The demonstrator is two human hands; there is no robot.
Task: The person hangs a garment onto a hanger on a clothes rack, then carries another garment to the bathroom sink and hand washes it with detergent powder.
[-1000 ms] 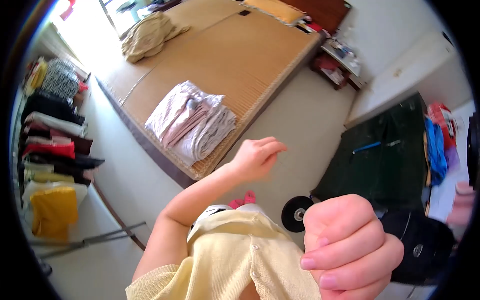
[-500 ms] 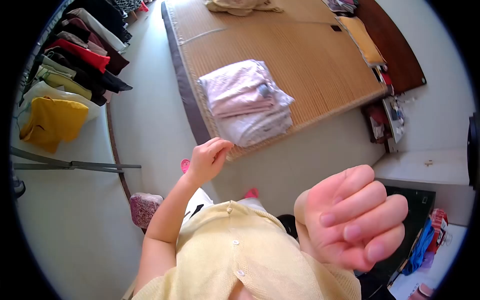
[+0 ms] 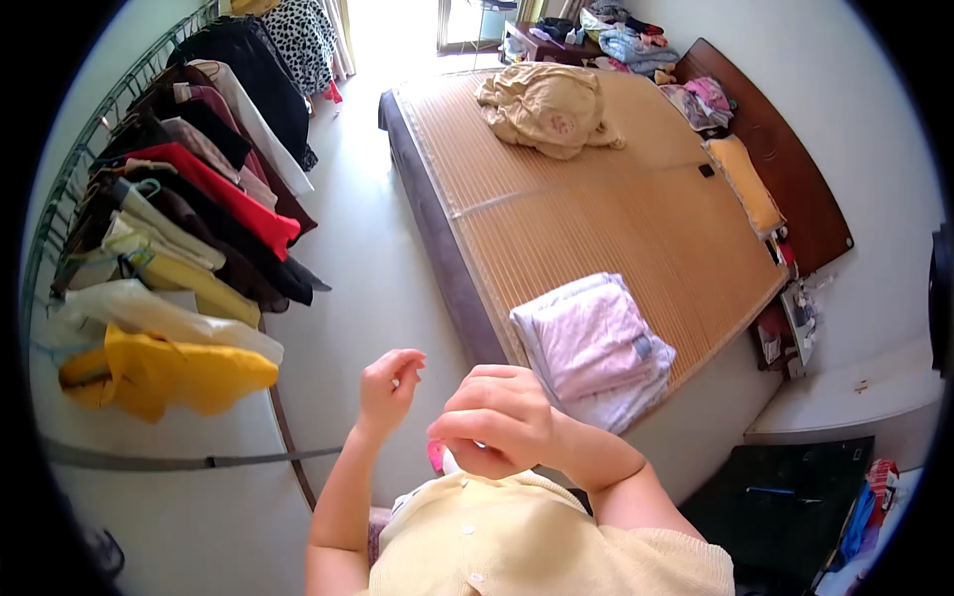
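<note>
Both hands are raised before the chest, nothing gripped. The left hand [image 3: 390, 387] is loosely curled with fingers half open; the right hand [image 3: 494, 417] is curled almost closed (palm hidden). Beyond the right fingers, folded laundry [image 3: 594, 350] is stacked on the bed [image 3: 556, 214]; left of the left fingers, a clothes rack [image 3: 60, 209] is hung with garments.

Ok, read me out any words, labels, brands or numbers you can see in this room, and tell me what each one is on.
No text here can be read.
The beige bundle on the bed bears a small reddish mark, too blurred to read.
The folded pile shows a small grey tag, too small to read.
The clothes on the rack show no lettering.
The left hand and right hand hold nothing printed.
</note>
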